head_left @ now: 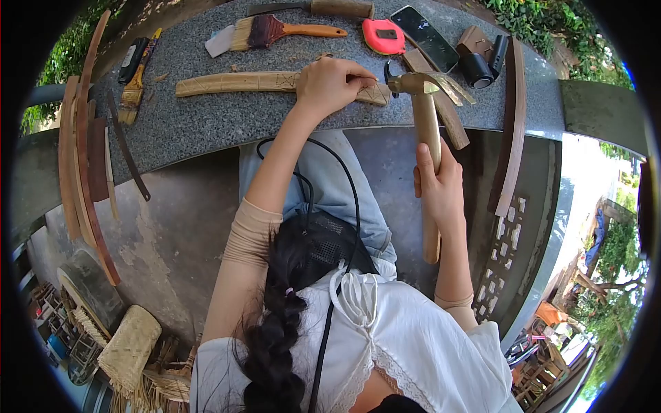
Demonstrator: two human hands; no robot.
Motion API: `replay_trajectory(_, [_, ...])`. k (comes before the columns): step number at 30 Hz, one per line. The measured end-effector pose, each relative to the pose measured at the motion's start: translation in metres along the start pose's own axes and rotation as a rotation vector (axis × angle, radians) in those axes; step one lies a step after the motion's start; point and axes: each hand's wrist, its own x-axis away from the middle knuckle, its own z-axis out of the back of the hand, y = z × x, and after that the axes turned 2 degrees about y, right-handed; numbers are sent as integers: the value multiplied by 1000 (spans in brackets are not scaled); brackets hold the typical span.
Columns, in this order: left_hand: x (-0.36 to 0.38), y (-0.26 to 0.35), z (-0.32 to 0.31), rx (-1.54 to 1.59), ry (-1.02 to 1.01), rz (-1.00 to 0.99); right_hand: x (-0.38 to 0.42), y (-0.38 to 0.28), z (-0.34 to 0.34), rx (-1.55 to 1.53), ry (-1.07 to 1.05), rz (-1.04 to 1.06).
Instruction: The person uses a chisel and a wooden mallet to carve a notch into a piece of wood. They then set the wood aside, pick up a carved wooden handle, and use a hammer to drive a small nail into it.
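Observation:
My right hand (442, 184) is wrapped around the wooden handle of a claw hammer (425, 113), its head held above the stone table close to the wood's right end. A pale, slightly curved wood strip (237, 83) with pencilled marks lies on the table. Over the right part of that strip rests my left hand (329, 86), fingers closed with thumb and forefinger pinched together near the strip's end. Whatever sits in the pinch is too small or hidden to make out.
On the grey stone table (206, 127) are a wide brush (265, 32), a pink tape measure (383, 36), a phone (425, 39), a wooden-handled tool (341, 8), and a narrow brush (131, 96). Long wood strips (84, 138) overhang the left edge; another strip (511, 124) overhangs at right.

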Motion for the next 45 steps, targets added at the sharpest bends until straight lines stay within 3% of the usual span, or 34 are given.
replay_trajectory(4, [-1,2,-1,-30,-19,10,0,21,-11,0,-43,-60])
replay_trajectory(6, [-1,-4,-6,-172,164,-146,-2,26,-17,-16,-38,-50])
replay_trajectory(9, [-12,-17,-12,57,117,-66,-3,27,-20,-37,-27,-52])
replay_trajectory(15, [-5,0,-5,-131,58,-6,-1,28,-23,-64,-22,-49])
replay_trajectory(34, [-8,-12,-13,-82,42,-74,-2,32,-26,-119,-25,-45])
replay_trajectory(36, [-7,-15,-15,-112,114,-155,-2,31,-25,-122,-23,-49])
replay_trajectory(45, [-7,-9,-10,-94,16,-55,-12,3,2,-44,65,29])
